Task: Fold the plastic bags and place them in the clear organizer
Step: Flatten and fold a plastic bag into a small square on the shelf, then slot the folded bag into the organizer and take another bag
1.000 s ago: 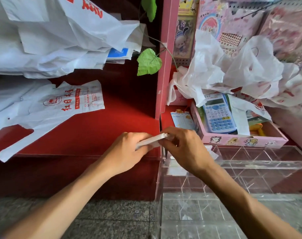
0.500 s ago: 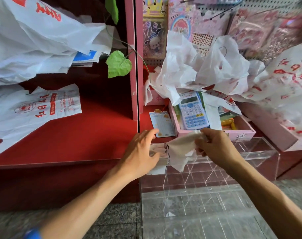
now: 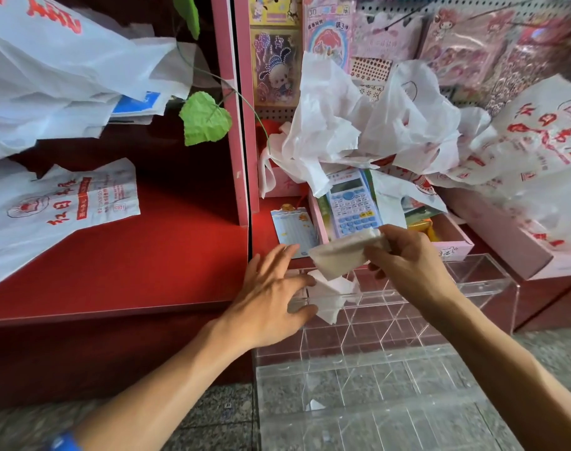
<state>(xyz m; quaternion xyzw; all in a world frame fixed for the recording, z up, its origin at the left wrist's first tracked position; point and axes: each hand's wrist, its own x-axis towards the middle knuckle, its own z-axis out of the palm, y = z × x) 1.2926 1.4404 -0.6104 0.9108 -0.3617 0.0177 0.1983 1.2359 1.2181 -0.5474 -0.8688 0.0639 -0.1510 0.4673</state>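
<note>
The right hand [image 3: 411,268] pinches a folded white plastic bag [image 3: 341,255] above the back-left compartment of the clear organizer [image 3: 482,288]. The left hand [image 3: 271,304], fingers spread, rests on the organizer's left edge beside another folded bag [image 3: 329,301] inside it. Behind, crumpled bags [image 3: 369,125] cover a pink tray [image 3: 453,245] holding a blue calculator [image 3: 351,203].

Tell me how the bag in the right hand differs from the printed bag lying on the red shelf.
The folded bag is a small, compact bundle; the printed bag is spread out flat. The folded bag is pinched in the air by the right hand; the printed bag rests untouched on the red shelf. Red print shows only on the printed bag. Both are thin white plastic.
</note>
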